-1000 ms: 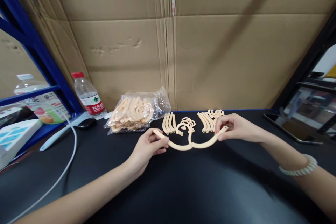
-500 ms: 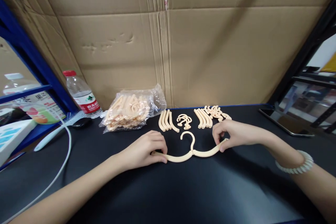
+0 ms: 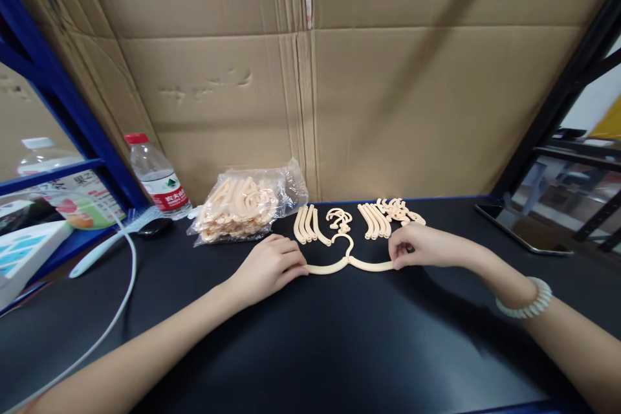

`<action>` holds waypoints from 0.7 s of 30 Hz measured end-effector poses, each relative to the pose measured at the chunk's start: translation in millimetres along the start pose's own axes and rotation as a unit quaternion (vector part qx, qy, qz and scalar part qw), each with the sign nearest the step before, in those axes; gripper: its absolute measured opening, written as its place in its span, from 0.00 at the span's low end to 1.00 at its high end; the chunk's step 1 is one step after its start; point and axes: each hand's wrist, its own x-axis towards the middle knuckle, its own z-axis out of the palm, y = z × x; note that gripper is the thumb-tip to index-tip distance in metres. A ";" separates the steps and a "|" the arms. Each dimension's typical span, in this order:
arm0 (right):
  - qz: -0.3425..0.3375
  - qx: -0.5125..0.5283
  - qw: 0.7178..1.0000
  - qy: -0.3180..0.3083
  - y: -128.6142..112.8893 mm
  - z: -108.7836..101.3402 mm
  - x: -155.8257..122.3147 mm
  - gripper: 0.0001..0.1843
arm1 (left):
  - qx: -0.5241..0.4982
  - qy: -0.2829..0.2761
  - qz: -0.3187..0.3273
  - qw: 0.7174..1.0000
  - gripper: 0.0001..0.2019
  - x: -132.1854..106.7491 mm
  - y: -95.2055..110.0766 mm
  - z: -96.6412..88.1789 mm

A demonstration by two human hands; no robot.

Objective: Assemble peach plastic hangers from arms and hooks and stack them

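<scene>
Holding a small cream hanger flat on the black table, just in front of the loose parts. Left hand pinching the tip of one arm, right hand pinching the other tip, fingers curled on both. Appears to be the seating of both arms into the hook; joint too small to tell whether closed. Calls next for even pressure from both ends, kept level. Behind: curved arm pieces, spare hooks, a bag of parts.
</scene>
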 end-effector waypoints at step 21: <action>0.068 -0.017 0.996 -0.054 -8.1 -8.2 -10.4 0.04 | 0.001 -0.070 0.061 0.996 0.07 4.1 18.9 -18.9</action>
